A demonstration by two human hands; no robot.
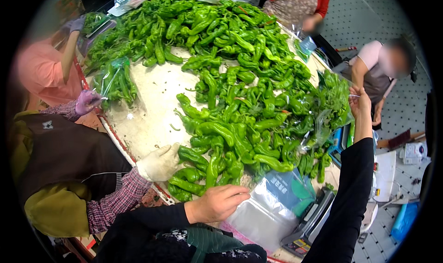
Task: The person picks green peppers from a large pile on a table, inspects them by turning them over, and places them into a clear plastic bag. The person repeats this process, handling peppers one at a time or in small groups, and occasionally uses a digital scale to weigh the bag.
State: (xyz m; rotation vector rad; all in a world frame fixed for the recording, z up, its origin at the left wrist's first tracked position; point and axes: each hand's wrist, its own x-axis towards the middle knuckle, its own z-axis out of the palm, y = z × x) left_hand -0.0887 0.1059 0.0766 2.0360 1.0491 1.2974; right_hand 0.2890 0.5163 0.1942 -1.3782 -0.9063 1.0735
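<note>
My left hand [218, 201] hovers over the near edge of the table, fingers close together, beside a stack of flat clear plastic bags [264, 214] with green and blue printing. Whether its fingertips pinch a bag edge cannot be made out. At the far right my right hand [361, 103] grips the gathered end of a clear plastic bag of green peppers [332, 98], which lies at the table's right edge. Long green peppers [238, 131] are heaped in front of me. A digital scale [304, 225] sits under my right arm, partly covered by the bags.
To my left, a co-worker's white-gloved hand [159, 162] touches the near peppers; the purple-gloved hand [88, 102] is by a filled bag [117, 81]. Other people stand around the table [155, 100]. A blue scale [335, 147] is at the right edge.
</note>
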